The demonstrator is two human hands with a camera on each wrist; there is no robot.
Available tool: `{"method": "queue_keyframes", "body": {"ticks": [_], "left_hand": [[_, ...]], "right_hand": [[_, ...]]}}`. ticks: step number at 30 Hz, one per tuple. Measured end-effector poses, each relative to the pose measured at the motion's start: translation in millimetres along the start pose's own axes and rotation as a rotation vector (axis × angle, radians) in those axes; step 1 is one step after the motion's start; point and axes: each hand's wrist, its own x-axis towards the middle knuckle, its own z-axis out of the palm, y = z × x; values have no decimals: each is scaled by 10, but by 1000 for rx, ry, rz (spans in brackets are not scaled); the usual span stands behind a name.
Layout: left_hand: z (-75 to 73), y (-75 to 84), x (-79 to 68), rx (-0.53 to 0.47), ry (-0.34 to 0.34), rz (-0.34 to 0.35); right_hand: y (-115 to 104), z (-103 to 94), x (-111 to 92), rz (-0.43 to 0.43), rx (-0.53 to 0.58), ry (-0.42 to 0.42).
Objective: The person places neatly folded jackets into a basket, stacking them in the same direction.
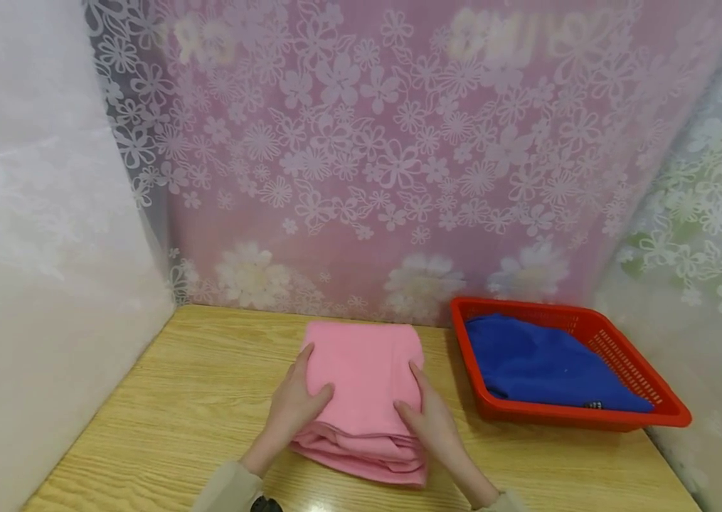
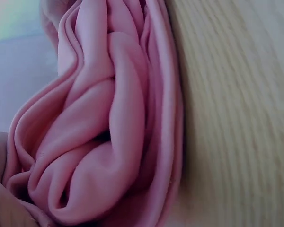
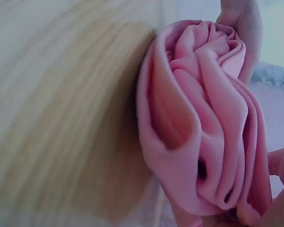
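Observation:
A folded pink cloth (image 1: 361,370), perhaps a garment, lies on the wooden table with its layered, rumpled edge toward me. My left hand (image 1: 296,405) grips its left side, thumb over the top layer and fingers along the edge. On the opposite side my right hand (image 1: 434,423) holds it the same way. Both wrist views show the thick inner folds of the pink cloth (image 2: 104,118) from the near end. Parts of the fingers are hidden by the fabric.
To the right stands a red plastic basket (image 1: 639,355) with slotted walls, a blue cloth (image 1: 546,363) inside it. The wooden table (image 1: 175,398) reaches a flowered curtain (image 1: 367,163) at the back. Pale sheets hang on the left and right.

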Motion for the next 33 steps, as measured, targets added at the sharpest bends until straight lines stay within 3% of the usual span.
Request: {"method": "queue_keyframes", "body": {"ticks": [7, 16, 24, 29, 33], "left_hand": [[-6, 225, 34, 10, 56, 46], [6, 606, 161, 44, 76, 128], [79, 1095, 344, 26, 21, 155], [162, 1430, 497, -2, -52, 183], [291, 1677, 638, -54, -119, 196]], "right_hand": [[-198, -165, 8, -58, -46, 94], [-314, -491, 79, -15, -68, 169], [-330, -973, 149, 44, -55, 200], [-307, -1336, 173, 92, -30, 217], [-222, -1651, 208, 93, -82, 271]]}}
